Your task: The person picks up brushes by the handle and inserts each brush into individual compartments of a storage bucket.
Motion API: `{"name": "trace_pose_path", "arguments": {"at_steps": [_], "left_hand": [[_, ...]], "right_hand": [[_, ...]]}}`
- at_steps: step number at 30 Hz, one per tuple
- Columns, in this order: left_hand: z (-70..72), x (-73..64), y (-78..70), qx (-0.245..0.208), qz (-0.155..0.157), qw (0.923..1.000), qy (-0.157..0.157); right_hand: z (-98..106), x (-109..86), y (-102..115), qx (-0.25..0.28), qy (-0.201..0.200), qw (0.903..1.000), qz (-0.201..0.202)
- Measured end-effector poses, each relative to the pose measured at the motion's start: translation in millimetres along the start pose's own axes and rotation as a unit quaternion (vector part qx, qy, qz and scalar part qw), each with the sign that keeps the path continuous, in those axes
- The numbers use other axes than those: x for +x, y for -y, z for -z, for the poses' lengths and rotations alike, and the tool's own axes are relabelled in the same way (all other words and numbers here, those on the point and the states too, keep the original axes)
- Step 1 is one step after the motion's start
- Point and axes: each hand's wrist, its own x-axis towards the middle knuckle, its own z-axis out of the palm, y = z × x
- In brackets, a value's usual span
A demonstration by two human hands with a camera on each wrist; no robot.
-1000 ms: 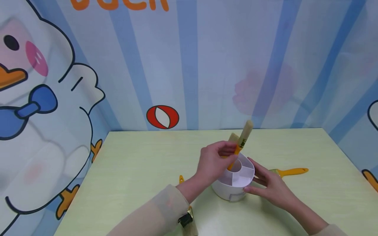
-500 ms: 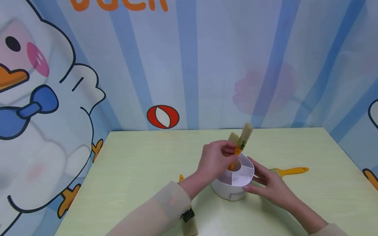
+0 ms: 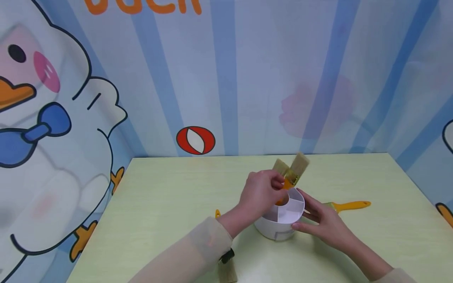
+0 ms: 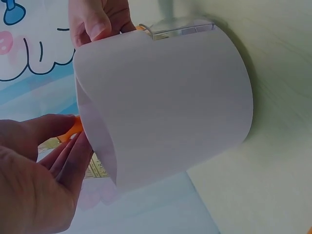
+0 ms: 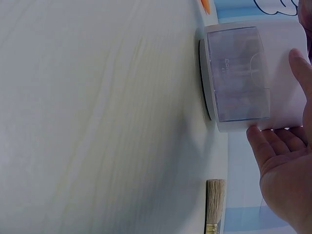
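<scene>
My left hand (image 3: pixel 260 192) pinches the orange handle of a paintbrush (image 3: pixel 300 164), bristles up. That handle dips into the round middle well of a white desk organizer (image 3: pixel 274 230) with several compartments. A second paintbrush (image 3: pixel 280 166) stands bristles up behind my left fingers, partly hidden by them. My right hand (image 3: pixel 323 224) holds the organizer's right side, thumb in front and fingers behind. In the left wrist view the organizer's wall (image 4: pixel 165 107) hides most of the held paintbrush. A clear drawer front (image 5: pixel 239 73) shows low on the organizer in the right wrist view.
On the light wooden table (image 3: pixel 170 188), a paintbrush (image 3: pixel 354 205) with an orange handle lies right of the organizer. Another paintbrush (image 3: pixel 227 271) lies near the front, partly under my left sleeve. A cartoon-printed curtain (image 3: pixel 255 78) stands behind the table.
The held paintbrush has sunk lower into the organizer's middle well and turned, now showing its wide bristle face, leaning further right. My right hand and the organizer have stayed put.
</scene>
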Motion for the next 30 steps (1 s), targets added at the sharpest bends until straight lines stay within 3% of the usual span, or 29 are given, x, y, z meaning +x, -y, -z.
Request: {"name": "trace_pose_path", "arguments": {"at_steps": [9,16,24,30], "left_hand": [[4.4,0.9,-1.5,0.017,0.010,0.9998,0.010],[14.5,-2.5,-0.7,-0.024,0.021,0.9993,0.017],[39.1,-5.2,14.1,-0.094,0.042,0.9936,0.046],[60.4,-4.8,30.6,-0.077,0.046,0.9920,0.088]], "right_hand": [[0,0.4,-4,-0.002,-0.001,0.9998,0.021],[1,-0.1,-3,0.004,0.001,0.9998,0.018],[1,0.8,-3,0.006,0.002,0.9998,0.018],[1,0.6,-2,0.002,-0.001,0.9998,0.017]]}}
